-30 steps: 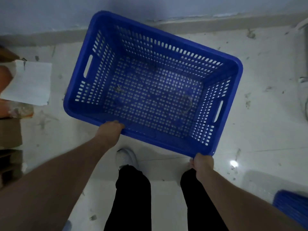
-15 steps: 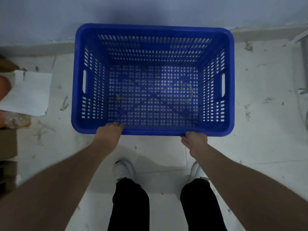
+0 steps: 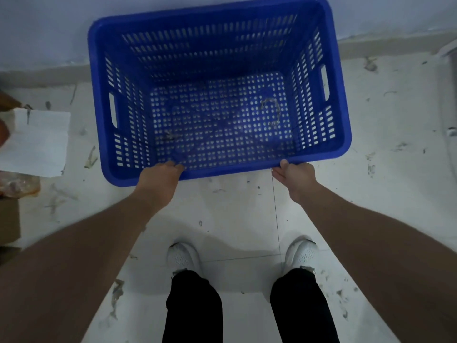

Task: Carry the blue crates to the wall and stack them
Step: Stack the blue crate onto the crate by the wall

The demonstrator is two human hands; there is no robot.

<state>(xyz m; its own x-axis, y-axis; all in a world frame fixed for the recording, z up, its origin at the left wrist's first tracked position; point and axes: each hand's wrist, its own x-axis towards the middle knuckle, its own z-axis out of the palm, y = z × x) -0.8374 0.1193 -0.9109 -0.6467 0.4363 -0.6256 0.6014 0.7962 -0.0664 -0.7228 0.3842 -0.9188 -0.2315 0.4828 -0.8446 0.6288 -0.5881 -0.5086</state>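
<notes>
The left hand (image 3: 158, 180) is clenched over the near rim of the blue crate (image 3: 342, 115), its fingers (image 3: 174, 166) hooked over the edge and down the inner side, left of the rim's middle. The right hand (image 3: 295, 175) takes the same rim further to the right; its thumb (image 3: 284, 164) lies on top of the edge and the palm presses against the outer face below, so this grip is also grasping the crate, though the fingers underneath are hidden.

Beyond the 2 hands the crate spreads out, open side up, with perforated walls and a perforated bottom through which the pale floor shows. 1 slot handle is cut into each short wall, left and right of the hands. A few scraps of debris (image 3: 273, 112) lie on the bottom, ahead of the right hand. The crate's far rim is close to the wall (image 3: 49, 28) and overlaps the skirting strip (image 3: 385, 44) at its foot; whether it touches either I cannot tell, nor whether the crate rests on the floor or is held just above it.

Below the hands, bare forearms lead back to 2 white shoes (image 3: 183, 254) and black trouser legs (image 3: 194, 308) on the white tiled floor (image 3: 237, 219), which is littered with small flecks. Left of the left hand a sheet of white paper (image 3: 37, 142) lies by an orange wrapper (image 3: 19, 185) and a cardboard box (image 3: 8, 221).
</notes>
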